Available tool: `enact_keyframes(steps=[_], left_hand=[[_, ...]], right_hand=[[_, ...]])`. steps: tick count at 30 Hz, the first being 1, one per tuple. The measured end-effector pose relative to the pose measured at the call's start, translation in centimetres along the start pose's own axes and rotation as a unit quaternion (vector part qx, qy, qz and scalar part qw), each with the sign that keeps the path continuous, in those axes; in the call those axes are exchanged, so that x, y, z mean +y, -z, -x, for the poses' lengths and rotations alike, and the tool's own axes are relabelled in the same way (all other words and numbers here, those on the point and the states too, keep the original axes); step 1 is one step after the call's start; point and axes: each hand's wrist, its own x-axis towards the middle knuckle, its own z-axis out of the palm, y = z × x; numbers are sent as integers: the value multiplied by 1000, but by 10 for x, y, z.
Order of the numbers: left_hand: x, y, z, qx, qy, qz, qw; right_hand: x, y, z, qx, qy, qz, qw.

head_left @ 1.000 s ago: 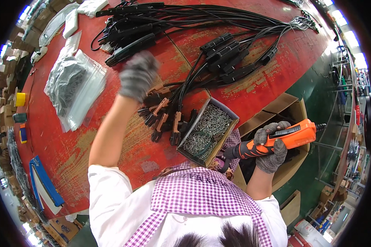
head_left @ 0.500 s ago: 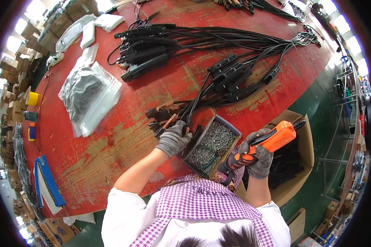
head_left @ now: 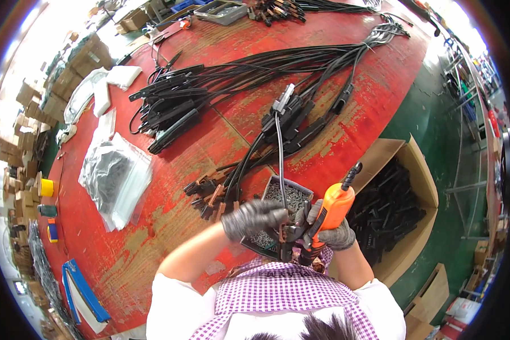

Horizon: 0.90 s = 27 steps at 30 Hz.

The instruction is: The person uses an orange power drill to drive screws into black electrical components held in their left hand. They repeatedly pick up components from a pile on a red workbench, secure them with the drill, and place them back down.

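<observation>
My right hand (head_left: 339,237) is closed around an orange electric screwdriver (head_left: 335,211), its black tip pointing up and away. Beside its fingers a black cable part with a copper-coloured piece (head_left: 283,233) stands over the front of the screw box; whether those fingers grip it too, I cannot tell. My left hand (head_left: 252,220), smeared by motion, is against or just beside this part, and its grip is unclear. Both hands wear grey gloves. From the part a cable (head_left: 280,153) runs away across the table. Beneath the hands the box of screws (head_left: 294,195) is partly hidden.
Bundled black cables (head_left: 255,65) spread over the red table (head_left: 153,198), with copper-ended clamps (head_left: 207,195) left of the screw box. Plastic bags (head_left: 116,181) lie further left. At right stands a cardboard box (head_left: 428,226) of black parts. A grey tray (head_left: 224,12) sits at the far edge.
My left hand has moved right, from the cable ends to the screw box, and a cable now stretches away from there. The screwdriver has turned more upright. The whole view has shifted.
</observation>
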Motion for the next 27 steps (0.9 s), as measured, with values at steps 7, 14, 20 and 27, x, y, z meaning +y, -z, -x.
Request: enact_keyframes(steps=[7, 14, 20, 27], left_hand=[[89, 99, -157, 434, -152, -529, 713], [123, 93, -196, 342, 20, -578, 741], [71, 107, -126, 45, 2, 148, 988], [40, 76, -85, -2, 23, 410, 912]], right_hand=[[-3, -7, -7, -22, 3, -1, 1000], [0, -7, -4, 24, -12, 39, 999], [8, -12, -21, 18, -4, -22, 1000], [20, -26, -44, 42, -4, -17, 999]])
